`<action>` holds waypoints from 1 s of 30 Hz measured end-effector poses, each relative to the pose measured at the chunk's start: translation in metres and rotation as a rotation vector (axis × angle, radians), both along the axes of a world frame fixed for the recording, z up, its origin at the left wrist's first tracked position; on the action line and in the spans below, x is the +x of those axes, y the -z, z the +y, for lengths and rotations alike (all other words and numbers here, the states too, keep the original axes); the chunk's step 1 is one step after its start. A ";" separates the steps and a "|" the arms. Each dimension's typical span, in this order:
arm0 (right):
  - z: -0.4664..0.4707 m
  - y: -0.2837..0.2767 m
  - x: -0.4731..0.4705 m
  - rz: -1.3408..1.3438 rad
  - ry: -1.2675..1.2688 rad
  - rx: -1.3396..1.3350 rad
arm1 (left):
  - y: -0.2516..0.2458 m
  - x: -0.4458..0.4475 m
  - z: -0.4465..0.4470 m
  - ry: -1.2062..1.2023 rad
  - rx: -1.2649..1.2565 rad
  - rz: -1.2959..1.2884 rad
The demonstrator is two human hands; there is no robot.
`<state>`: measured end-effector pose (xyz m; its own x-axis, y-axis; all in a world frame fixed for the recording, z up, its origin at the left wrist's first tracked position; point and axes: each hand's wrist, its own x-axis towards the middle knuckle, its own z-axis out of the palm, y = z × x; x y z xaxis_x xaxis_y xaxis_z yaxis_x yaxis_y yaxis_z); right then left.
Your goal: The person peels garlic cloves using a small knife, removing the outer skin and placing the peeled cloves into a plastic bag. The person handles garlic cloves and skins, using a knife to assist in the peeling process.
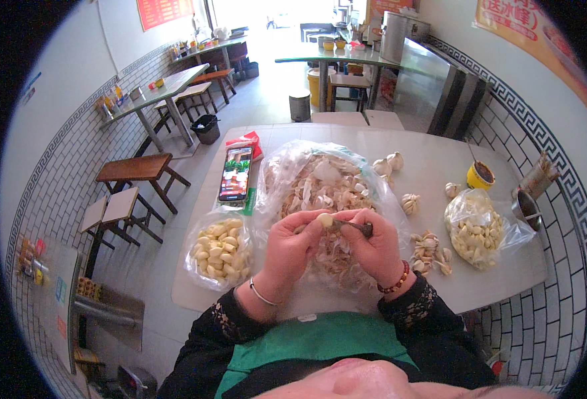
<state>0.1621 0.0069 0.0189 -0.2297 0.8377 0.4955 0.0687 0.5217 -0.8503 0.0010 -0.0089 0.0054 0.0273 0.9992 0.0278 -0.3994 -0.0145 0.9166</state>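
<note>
My left hand [296, 239] pinches a pale garlic clove [325, 220] between thumb and fingers. A small knife [360, 228] is gripped in my right hand [375, 244], its blade against the clove. Both hands are above a clear plastic bag [393, 199] heaped with papery garlic skins [323, 184]. To the left, peeled cloves [218, 249] fill an open plastic bag. On the right lie loose unpeeled cloves [425, 249], and beyond them a garlic bulb [410, 203] and several more bulbs. Another plastic bag of cloves [475, 229] rests farther right.
A smartphone [236, 173] with a lit screen lies at the table's [188, 289] left, by a red packet [256, 144]. A yellow cup [480, 175] of dark contents and a metal container [527, 207] stand at the right. Stools [121, 204] and a bench [134, 168] are on the left.
</note>
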 end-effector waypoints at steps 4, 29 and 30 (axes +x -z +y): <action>0.002 0.001 0.004 -0.023 -0.037 0.049 | 0.004 -0.001 0.002 -0.008 0.043 0.042; -0.002 0.010 0.008 0.224 -0.030 -0.148 | -0.004 -0.006 -0.002 -0.250 0.666 0.665; -0.002 0.011 0.008 0.208 -0.035 -0.131 | -0.004 -0.006 -0.002 -0.237 0.649 0.698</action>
